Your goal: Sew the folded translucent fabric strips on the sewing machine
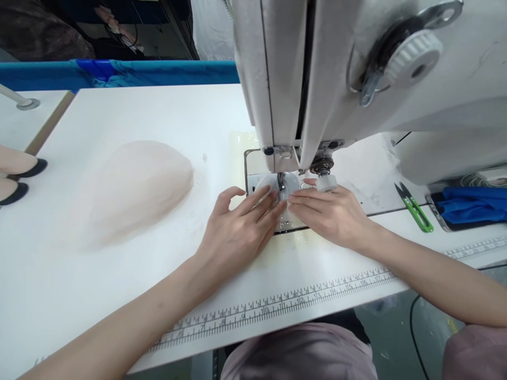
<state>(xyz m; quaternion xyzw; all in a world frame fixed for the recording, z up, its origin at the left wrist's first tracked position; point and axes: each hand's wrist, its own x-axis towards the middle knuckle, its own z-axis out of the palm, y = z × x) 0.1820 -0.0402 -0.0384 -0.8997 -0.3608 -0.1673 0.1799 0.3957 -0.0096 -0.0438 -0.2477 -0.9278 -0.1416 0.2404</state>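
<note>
A small piece of thin white material (268,182) lies at the presser foot (281,181) of a white sewing machine (285,79). My left hand (241,224) rests flat, fingers stretched and thumb apart, with its fingertips touching this material left of the foot. On the right, my right hand (328,211) lies low over the metal needle plate (291,224), its fingers straight and side by side. The two hands' fingertips nearly meet just in front of the needle. What lies under the right fingers is hidden.
A sheer beige rounded piece (146,190) lies blurred on the white table (119,295). Green thread snips (415,208), a phone (438,211) and a blue cloth (475,205) are at right. A printed ruler (265,311) follows the front edge. Another person's hand (113,24) shows behind.
</note>
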